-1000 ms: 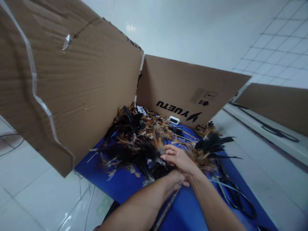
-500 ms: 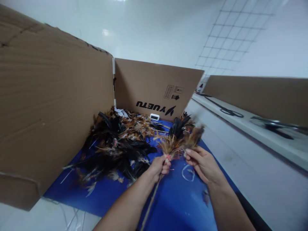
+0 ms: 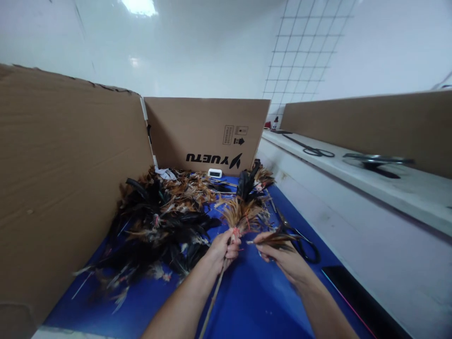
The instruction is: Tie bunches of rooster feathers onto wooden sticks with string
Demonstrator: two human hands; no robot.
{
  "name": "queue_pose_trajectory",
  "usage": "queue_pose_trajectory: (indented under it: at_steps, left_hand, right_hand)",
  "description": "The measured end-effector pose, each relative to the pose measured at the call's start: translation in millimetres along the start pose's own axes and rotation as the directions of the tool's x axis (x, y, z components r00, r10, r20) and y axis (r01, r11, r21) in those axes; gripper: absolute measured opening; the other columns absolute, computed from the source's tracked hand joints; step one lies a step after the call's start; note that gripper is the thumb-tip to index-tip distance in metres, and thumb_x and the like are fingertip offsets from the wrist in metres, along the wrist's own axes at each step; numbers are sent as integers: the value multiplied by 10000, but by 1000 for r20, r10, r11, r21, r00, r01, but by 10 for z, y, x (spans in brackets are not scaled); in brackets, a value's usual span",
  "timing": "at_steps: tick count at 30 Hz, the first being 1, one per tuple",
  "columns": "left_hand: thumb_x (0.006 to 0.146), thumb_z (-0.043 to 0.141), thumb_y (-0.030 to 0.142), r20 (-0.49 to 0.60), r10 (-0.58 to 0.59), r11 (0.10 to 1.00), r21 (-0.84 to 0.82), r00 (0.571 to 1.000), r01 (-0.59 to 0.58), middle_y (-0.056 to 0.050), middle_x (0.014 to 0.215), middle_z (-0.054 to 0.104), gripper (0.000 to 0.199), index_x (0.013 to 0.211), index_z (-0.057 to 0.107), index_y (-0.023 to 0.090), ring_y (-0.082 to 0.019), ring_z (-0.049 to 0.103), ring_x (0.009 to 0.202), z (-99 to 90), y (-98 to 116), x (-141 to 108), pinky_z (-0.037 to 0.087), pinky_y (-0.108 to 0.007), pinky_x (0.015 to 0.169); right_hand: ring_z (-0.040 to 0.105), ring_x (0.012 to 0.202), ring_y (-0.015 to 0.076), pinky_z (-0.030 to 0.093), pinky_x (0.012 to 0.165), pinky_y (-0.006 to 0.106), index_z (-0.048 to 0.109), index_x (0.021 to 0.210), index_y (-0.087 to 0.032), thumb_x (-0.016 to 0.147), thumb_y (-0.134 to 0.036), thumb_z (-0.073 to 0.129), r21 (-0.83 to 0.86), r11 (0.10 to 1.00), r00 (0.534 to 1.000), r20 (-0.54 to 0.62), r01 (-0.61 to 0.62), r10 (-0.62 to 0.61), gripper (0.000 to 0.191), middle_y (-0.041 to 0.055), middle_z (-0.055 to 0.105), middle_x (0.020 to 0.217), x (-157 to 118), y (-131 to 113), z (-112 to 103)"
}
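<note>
My left hand (image 3: 226, 246) is closed around a feather duster (image 3: 242, 214), gripping it where brown feathers are bound with red string to a thin stick (image 3: 213, 301). The stick runs down past my wrist toward the front edge. To the right, my right hand (image 3: 277, 254) pinches a small brown and dark feather bunch (image 3: 278, 240), its pale quill ends pointing left toward the bound part. A small gap lies between those quills and my left hand. Black feathers (image 3: 176, 226) are heaped at the left on the blue table (image 3: 254, 292).
Cardboard walls stand at the left (image 3: 70, 179) and back (image 3: 201, 127). Black-handled scissors (image 3: 305, 245) lie right of my right hand, near a dark flat object (image 3: 353, 292). A small white digital device (image 3: 215, 173) stands at the back. More scissors (image 3: 318, 152) rest on the white ledge (image 3: 370, 188).
My right hand has turned the feather bunch from upright to lying back over the hand, quills toward the duster. My left hand keeps its hold. The camera view has shifted, showing the scissors.
</note>
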State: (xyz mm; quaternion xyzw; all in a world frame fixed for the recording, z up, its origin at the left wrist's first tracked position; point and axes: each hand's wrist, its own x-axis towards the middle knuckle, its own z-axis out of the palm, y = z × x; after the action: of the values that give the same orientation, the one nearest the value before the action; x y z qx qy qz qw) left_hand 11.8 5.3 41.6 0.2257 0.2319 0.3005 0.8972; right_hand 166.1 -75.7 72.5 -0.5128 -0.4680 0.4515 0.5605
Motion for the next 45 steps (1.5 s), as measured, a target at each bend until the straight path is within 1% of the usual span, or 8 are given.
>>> queue_pose_trajectory:
  at_steps: [4, 9, 12, 18, 23, 33, 39, 45]
  left_hand:
    - [824, 518, 301, 43, -24, 1000, -7, 999, 24, 33, 577, 436, 191, 785, 451, 126, 18, 221, 338, -25, -31, 29, 98, -97, 297]
    - [866, 453, 283, 126, -71, 990, -110, 990, 85, 37, 596, 419, 170, 805, 444, 125, 16, 247, 346, -34, -12, 23, 132, -85, 290]
    - [878, 434, 292, 176, -93, 982, -145, 980, 119, 44, 597, 403, 190, 815, 451, 114, 20, 244, 341, -3, 18, -8, 144, -82, 281]
    - [870, 457, 307, 216, -91, 983, -137, 972, 123, 47, 604, 396, 204, 835, 463, 106, 24, 240, 344, 6, 24, -26, 156, -78, 275]
    - [842, 504, 295, 204, -84, 990, -97, 975, 106, 47, 601, 411, 174, 814, 453, 131, 20, 248, 341, -13, -3, -7, 147, -80, 275]
    - [775, 590, 349, 151, -38, 998, 63, 988, 28, 45, 587, 402, 256, 792, 495, 113, 21, 228, 357, -2, -51, -19, 98, -100, 298]
    - [773, 590, 341, 180, -42, 995, 99, 983, 24, 42, 610, 395, 246, 822, 524, 109, 22, 214, 368, 60, -22, -74, 96, -113, 313]
    - [789, 573, 340, 185, -39, 993, 115, 982, 18, 42, 597, 392, 240, 774, 501, 111, 19, 216, 366, 40, -43, -63, 99, -115, 308]
  right_hand:
    - [519, 577, 133, 413, 522, 263, 649, 787, -155, 683, -322, 686, -24, 1000, 999, 44, 18, -17, 200, 12, 571, 623, -9, -17, -22]
    - [518, 600, 133, 418, 549, 269, 626, 823, -154, 717, -356, 654, -129, 989, 991, -103, 70, -84, 230, 27, 587, 685, -14, -9, -52]
    - [510, 586, 129, 415, 551, 265, 599, 823, -172, 718, -341, 651, -189, 978, 987, -112, 90, -112, 206, 2, 570, 648, -31, -43, -76]
    - [547, 661, 142, 445, 603, 274, 604, 777, -172, 713, -333, 649, -263, 949, 985, 15, 172, -174, 178, 27, 597, 785, -84, -148, -98]
    - [592, 671, 165, 481, 630, 289, 610, 803, -169, 701, -335, 659, -253, 959, 992, 30, 127, -124, 201, 32, 621, 747, -115, -192, -35]
    - [585, 806, 186, 447, 772, 309, 644, 733, -187, 799, -324, 559, -326, 894, 944, 220, 307, -244, 174, 38, 633, 806, -1, -395, 182]
    - [491, 543, 117, 399, 491, 242, 609, 795, -169, 693, -317, 651, -271, 957, 994, 36, 109, -103, 184, 4, 593, 667, 110, -237, 122]
    - [556, 600, 148, 404, 502, 245, 608, 828, -171, 643, -280, 665, -247, 966, 994, -59, 75, -92, 222, 15, 648, 710, 190, -178, 91]
